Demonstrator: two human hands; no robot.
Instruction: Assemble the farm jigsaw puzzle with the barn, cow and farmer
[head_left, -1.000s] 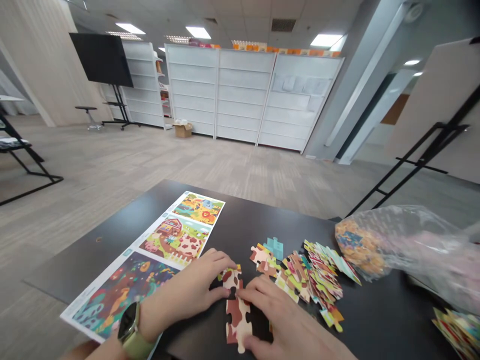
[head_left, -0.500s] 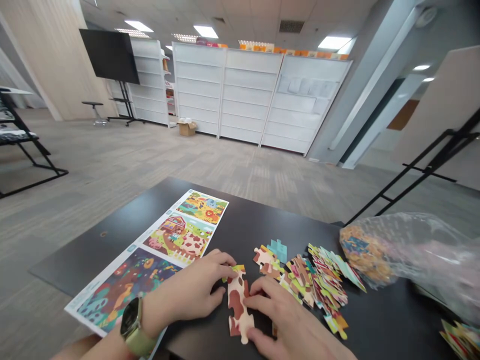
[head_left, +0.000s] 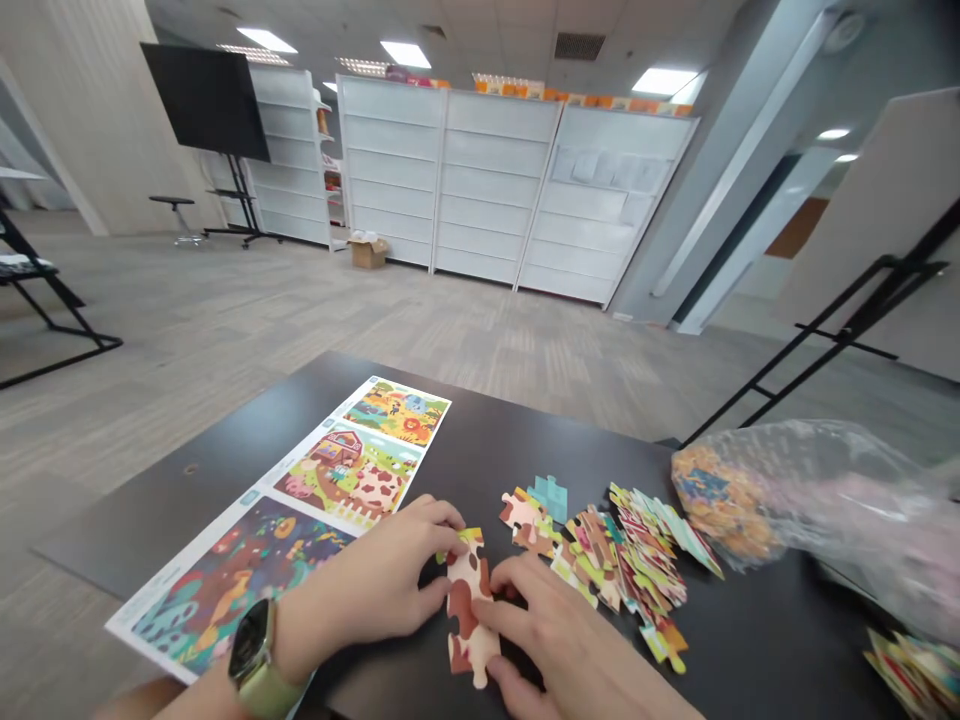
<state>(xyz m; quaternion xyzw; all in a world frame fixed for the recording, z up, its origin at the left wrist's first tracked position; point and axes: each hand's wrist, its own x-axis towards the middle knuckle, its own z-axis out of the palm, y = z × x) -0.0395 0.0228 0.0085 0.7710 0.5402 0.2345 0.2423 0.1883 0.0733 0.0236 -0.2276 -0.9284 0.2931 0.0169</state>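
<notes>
**Item:** a strip of jigsaw pieces (head_left: 469, 610) with a cow-hide pattern of brown patches on cream, with a yellow-green piece at its far end. It is laid lengthwise on a black tabletop (head_left: 480, 440), between both hands. The number of joined pieces cannot be told, as the seams are partly covered.

**Left to be joined:** a heap of loose jigsaw pieces (head_left: 630, 560) is stacked to the right of the strip. A light-blue piece (head_left: 550, 497) and a small cream-and-brown cluster (head_left: 529, 522) are placed just beyond it. A clear plastic bag (head_left: 825, 510) packed with more pieces is kept at the table's right, and further pieces (head_left: 911, 675) are seen in the lower right corner.

**Reference:** a printed sheet of three scenes (head_left: 349, 475) is laid to the left; its farm panel shows similar markings.

**Pose:** the left hand (head_left: 367, 575), with a smartwatch (head_left: 251, 645) on its wrist, is curled, its fingers (head_left: 442, 515) closed against the strip's upper left edge. The right hand (head_left: 555, 625) is laid across the right edge, its fingers (head_left: 517, 585) pressed down on the strip.
</notes>
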